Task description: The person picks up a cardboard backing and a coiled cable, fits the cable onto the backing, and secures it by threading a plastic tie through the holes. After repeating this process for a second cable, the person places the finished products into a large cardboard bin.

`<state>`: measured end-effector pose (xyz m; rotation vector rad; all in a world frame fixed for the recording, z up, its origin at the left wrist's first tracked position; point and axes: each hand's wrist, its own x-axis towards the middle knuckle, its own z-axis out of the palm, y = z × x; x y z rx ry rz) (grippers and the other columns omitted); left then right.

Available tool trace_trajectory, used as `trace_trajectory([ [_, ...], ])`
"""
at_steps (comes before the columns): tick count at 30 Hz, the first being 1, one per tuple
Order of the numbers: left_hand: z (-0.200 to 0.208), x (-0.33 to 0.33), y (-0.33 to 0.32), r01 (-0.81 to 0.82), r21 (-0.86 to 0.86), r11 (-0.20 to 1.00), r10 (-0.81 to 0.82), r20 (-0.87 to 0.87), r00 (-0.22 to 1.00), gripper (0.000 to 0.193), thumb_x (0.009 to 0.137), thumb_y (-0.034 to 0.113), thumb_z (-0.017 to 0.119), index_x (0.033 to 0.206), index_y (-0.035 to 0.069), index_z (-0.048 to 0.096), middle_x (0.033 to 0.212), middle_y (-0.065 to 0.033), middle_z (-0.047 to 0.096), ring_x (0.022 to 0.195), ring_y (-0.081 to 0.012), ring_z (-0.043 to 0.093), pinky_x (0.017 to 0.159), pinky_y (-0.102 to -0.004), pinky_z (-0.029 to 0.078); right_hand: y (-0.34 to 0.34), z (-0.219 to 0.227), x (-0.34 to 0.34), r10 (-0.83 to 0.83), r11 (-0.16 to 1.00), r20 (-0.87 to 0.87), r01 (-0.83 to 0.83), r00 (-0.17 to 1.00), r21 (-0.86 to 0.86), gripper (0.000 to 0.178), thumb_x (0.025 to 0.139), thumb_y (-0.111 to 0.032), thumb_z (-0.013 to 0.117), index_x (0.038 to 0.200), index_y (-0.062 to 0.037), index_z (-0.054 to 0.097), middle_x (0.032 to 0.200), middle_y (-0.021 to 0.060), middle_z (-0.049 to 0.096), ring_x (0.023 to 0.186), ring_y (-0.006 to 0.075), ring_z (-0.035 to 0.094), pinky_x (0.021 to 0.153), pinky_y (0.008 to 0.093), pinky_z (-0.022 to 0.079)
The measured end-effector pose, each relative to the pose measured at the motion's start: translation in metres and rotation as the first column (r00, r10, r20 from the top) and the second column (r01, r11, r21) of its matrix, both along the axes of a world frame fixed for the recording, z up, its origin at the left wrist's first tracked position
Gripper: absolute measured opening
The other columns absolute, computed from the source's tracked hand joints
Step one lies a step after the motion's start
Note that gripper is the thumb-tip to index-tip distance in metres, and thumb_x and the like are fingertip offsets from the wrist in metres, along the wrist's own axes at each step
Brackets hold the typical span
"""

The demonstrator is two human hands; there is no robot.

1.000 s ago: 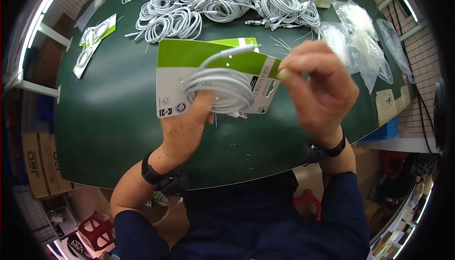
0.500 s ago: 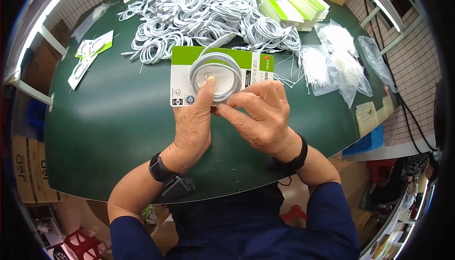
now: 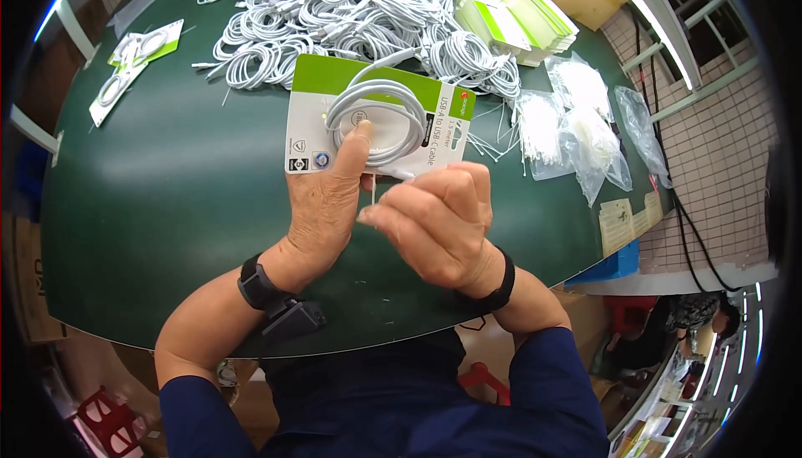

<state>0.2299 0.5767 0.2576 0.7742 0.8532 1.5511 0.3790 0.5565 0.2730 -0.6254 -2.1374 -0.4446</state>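
My left hand grips a green-and-white backing card by its lower edge, thumb pressed on the front inside a coiled white cable. The coil lies against the card's face, and one cable end points up to the right. Just below the card, my right hand is closed, thumb and forefinger pinching the end of a thin white cable tie that hangs from the card's lower edge. The back of the card is hidden. Both hands are above the green table.
A large heap of coiled white cables covers the far middle. Stacks of cards stand right of it, near plastic bags of cable ties and loose ties. Carded cables lie far left. Another person is at far right.
My right hand has moved down and away from the card's lower edge, and the strip of cable tie now shows between them. The whole view has shifted slightly.
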Motion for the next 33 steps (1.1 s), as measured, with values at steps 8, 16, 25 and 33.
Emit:
trace_trajectory([
  [8,-0.002,-0.005,0.000,0.035,-0.010,0.999,-0.035,-0.034,0.999,0.021,0.097,0.012,0.069,0.114,0.003,0.060,0.100,-0.0026,0.064,0.075,-0.0075,0.058,0.058,-0.0248,0.048,0.002,-0.012,-0.004,0.171,0.971,-0.058,-0.178,0.984,-0.158,0.026,0.069,-0.001,0.080,0.095,-0.0047,0.075,0.096,0.0061,0.070,0.075,0.0202,0.064,0.063,0.0318,0.052],
  [16,-0.008,0.000,-0.001,0.003,0.122,0.992,0.005,-0.063,0.998,0.027,0.098,0.011,0.068,0.122,0.002,0.059,0.107,-0.0038,0.065,0.089,-0.0089,0.062,0.071,-0.0260,0.053,0.019,-0.016,0.006,0.097,0.988,-0.094,-0.107,0.991,-0.111,0.030,0.070,0.000,0.081,0.099,-0.0034,0.073,0.100,0.0080,0.070,0.073,0.0200,0.065,0.061,0.0314,0.053],
  [25,-0.010,-0.004,-0.006,0.117,0.026,0.993,-0.116,-0.038,0.992,0.033,0.098,0.012,0.070,0.127,0.002,0.059,0.110,-0.0052,0.067,0.090,-0.0112,0.065,0.072,-0.0266,0.056,0.016,-0.019,0.002,-0.001,0.985,-0.139,-0.023,0.990,-0.171,0.025,0.073,0.003,0.081,0.095,-0.0025,0.070,0.097,0.0094,0.070,0.070,0.0208,0.068,0.057,0.0317,0.056],
  [33,-0.010,-0.010,-0.009,0.165,0.055,0.985,-0.166,0.019,0.986,0.040,0.098,0.014,0.072,0.133,0.001,0.057,0.118,-0.0093,0.067,0.098,-0.0174,0.069,0.081,-0.0298,0.060,0.011,-0.019,0.003,-0.069,0.946,-0.155,0.015,0.985,-0.325,0.021,0.078,0.002,0.078,0.097,-0.0024,0.069,0.098,0.0090,0.071,0.071,0.0236,0.071,0.056,0.0312,0.057],
])
